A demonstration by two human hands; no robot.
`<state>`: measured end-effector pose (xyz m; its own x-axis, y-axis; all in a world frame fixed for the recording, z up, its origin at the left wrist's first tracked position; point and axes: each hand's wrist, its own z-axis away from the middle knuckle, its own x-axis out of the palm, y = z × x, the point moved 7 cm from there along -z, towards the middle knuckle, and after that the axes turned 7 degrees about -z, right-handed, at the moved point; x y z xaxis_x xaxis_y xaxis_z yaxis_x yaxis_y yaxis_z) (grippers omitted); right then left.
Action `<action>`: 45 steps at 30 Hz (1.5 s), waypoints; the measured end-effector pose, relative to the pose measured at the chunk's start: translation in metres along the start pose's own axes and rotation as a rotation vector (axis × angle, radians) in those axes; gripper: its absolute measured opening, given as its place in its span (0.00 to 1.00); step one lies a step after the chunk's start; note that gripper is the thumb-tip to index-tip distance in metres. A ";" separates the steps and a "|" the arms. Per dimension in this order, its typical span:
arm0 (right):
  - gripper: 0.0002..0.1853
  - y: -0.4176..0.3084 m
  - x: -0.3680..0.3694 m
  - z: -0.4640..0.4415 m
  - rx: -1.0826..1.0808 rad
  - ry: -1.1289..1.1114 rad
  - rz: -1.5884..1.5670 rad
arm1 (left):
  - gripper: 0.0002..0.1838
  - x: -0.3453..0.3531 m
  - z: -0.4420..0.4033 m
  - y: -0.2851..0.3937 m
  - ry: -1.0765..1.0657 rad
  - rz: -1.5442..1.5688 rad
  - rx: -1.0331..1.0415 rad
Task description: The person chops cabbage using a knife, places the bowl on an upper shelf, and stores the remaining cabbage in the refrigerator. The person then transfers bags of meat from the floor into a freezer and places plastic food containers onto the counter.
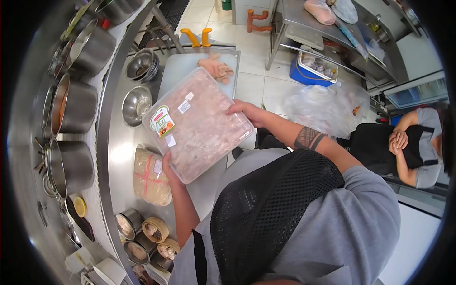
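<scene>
A large, flat, clear plastic container (pixel 202 128) of pale pinkish contents, with a green label and small white stickers on its lid, is held tilted over the steel counter. My left hand (pixel 170 168) grips its lower-left edge, and my right hand (pixel 244 111) grips its right edge with the thumb on top. Behind the container, a whitish cutting board (pixel 178 71) carries a piece of pale raw meat or skin (pixel 216 68). A wrapped package with red tape (pixel 151 175) lies on the counter beside my left hand.
Metal bowls (pixel 137 105) stand left of the container. Steel pots (pixel 75 104) line the far-left shelf; bamboo steamers (pixel 155 230) are at lower left. A blue cooler (pixel 311 76) and plastic bags (pixel 316 107) are on the floor. Another person (pixel 422 142) sits at right, hands clasped.
</scene>
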<state>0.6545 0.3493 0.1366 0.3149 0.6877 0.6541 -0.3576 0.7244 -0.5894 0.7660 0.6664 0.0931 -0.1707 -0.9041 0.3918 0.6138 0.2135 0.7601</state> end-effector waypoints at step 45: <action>0.44 0.001 -0.020 -0.002 -0.071 -0.011 0.292 | 0.46 0.011 0.000 -0.004 -0.160 0.022 -0.062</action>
<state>0.6499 0.3359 0.1217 0.1977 0.8673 0.4568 -0.3689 0.4975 -0.7851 0.7617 0.6550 0.0942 -0.2743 -0.8276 0.4897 0.6643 0.2052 0.7188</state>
